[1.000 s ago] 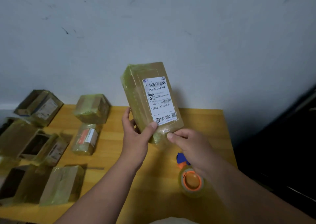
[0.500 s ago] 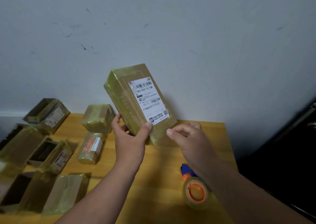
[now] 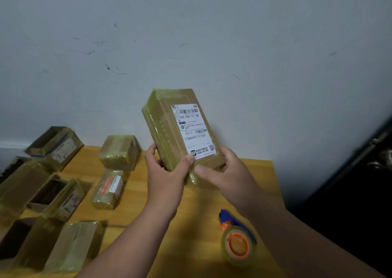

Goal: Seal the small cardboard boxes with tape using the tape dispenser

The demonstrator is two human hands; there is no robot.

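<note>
- You hold one cardboard box (image 3: pixel 180 129) up in the air, over the far part of the wooden table (image 3: pixel 135 195), in front of the pale wall (image 3: pixel 212 44).
- Your left hand (image 3: pixel 165 178) grips the box's near left corner, with the thumb on the front and the fingers curled round the side.
- Your right hand (image 3: pixel 224 176) grips the near right corner, with the thumb by the bottom edge and the fingers behind the box.
- The box is tilted, and its top leans away from you.
- Shiny yellowish tape covers the box's left side and top end.
- A white label (image 3: pixel 194 129) with bar codes is stuck on the front of the box.
- The tape dispenser (image 3: pixel 237 238) lies on the table below the box, near your right arm. It has a blue handle and an orange middle, and no hand touches it.
- To the left of the held box, two small taped boxes (image 3: pixel 118 152) sit on the table, one in front of the other.
- Further left of the held box are more boxes (image 3: pixel 53 193), and some are open.
</note>
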